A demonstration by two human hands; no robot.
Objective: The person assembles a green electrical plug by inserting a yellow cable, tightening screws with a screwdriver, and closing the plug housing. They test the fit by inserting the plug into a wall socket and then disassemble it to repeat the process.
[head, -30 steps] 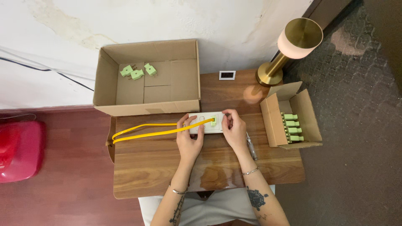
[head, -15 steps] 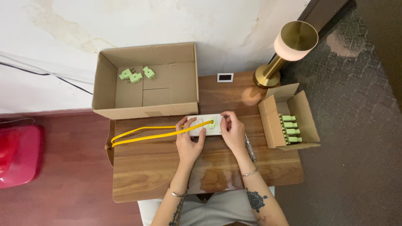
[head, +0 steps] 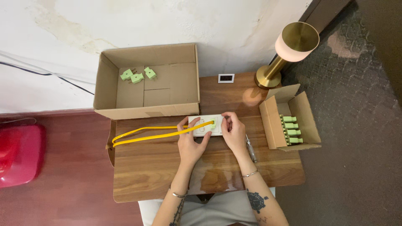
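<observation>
A white power strip (head: 203,129) lies flat near the middle of the wooden table (head: 159,167). A small green plug (head: 212,124) sits in it, with a yellow cable (head: 146,134) looping off to the left. My left hand (head: 190,144) rests on the strip's near edge, thumb and fingers holding it down. My right hand (head: 233,132) grips the strip's right end, fingertips close to the green plug.
A large open cardboard box (head: 146,83) at the back holds three green plugs (head: 137,76). A smaller open box (head: 289,119) at the right holds several green plugs. A brass lamp (head: 284,52), a small white display (head: 226,78) and a pen (head: 250,148) also stand on the table. A red object (head: 16,152) lies on the floor at left.
Both hands stay on the power strip with only slight shifts. The yellow cable and the boxes have not moved.
</observation>
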